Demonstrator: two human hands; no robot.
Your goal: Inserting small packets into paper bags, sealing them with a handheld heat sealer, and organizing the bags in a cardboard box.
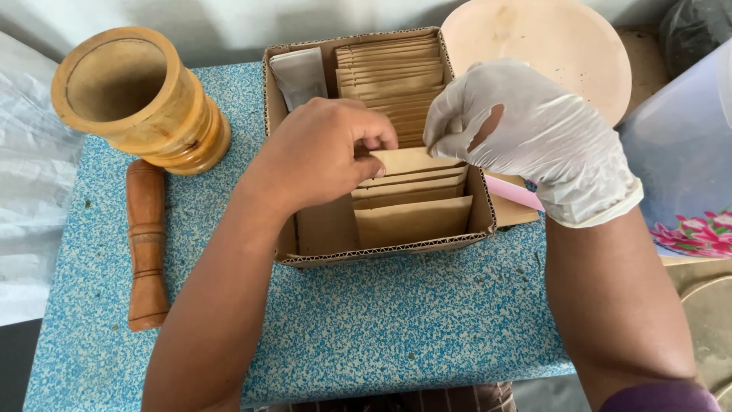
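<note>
While both hands work inside the cardboard box, the left hand is bare and the right hand wears a white glove that is torn at one place. The box stands on a blue speckled table, at its far middle part, and it is filled with brown paper packets standing upright in a row from near to far. The left hand is bent over the middle of the row, and its thumb and fingers pinch the top edge of one packet that stands a little higher than the others. The right hand is half closed, and its fingertips touch the right top corner of the same packet. I cannot tell how firmly the right hand grips it. At the far left corner of the box there is a grey-white packet leaning against the wall.

Left of the box stands a wooden mortar, upright and open at the top. Just near of it lies a wooden pestle, pointing from far to near. Behind the right hand a round pale board leans, and at the right edge there is a translucent plastic container with pink flowers. A pink flat thing lies just beside the right wall of the box.
</note>
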